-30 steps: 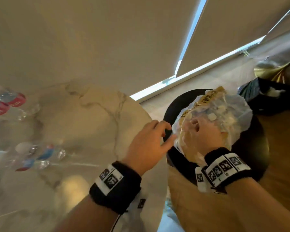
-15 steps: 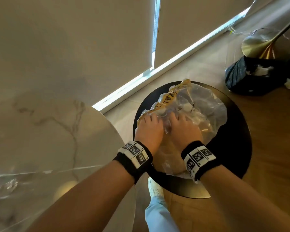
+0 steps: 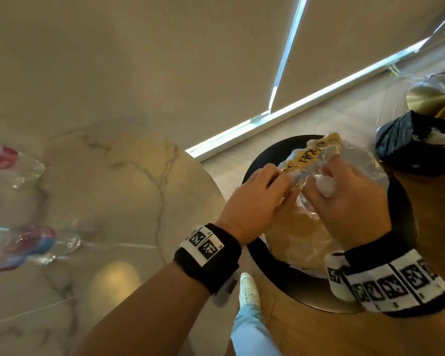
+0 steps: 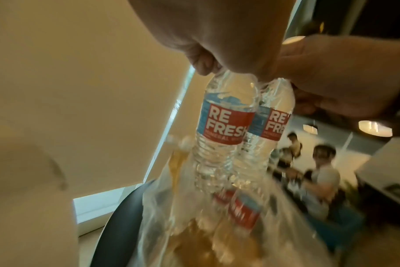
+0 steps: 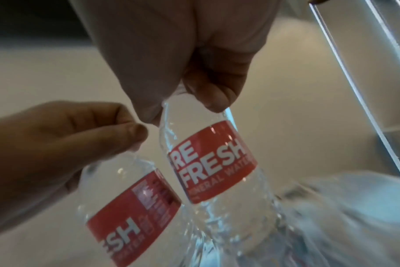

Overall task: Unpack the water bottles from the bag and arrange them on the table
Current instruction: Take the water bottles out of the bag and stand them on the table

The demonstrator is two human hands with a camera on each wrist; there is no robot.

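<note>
A clear plastic bag (image 3: 355, 160) with a yellow strip sits on a round black stool (image 3: 401, 222). My left hand (image 3: 257, 199) grips the top of one water bottle (image 4: 224, 115) with a red and blue label. My right hand (image 3: 344, 204) grips the neck of a second bottle (image 5: 212, 159), whose white cap (image 3: 325, 187) shows between the fingers. Both bottles hang side by side, their lower ends still inside the bag (image 4: 194, 225). More labelled bottles lie in the bag beneath them. Several bottles (image 3: 31, 242) stand blurred on the marble table (image 3: 129, 191) at the left.
The marble table's curved edge runs close to the stool. A black bag (image 3: 416, 142) and a gold object (image 3: 434, 96) lie on the floor at the right. My white shoe (image 3: 247, 289) is below, between table and stool. People sit in the background (image 4: 320, 171).
Both hands went into the bag, took hold of a bottle each and have lifted them partly out. The head view has swung left, so the table's bottles show again.
</note>
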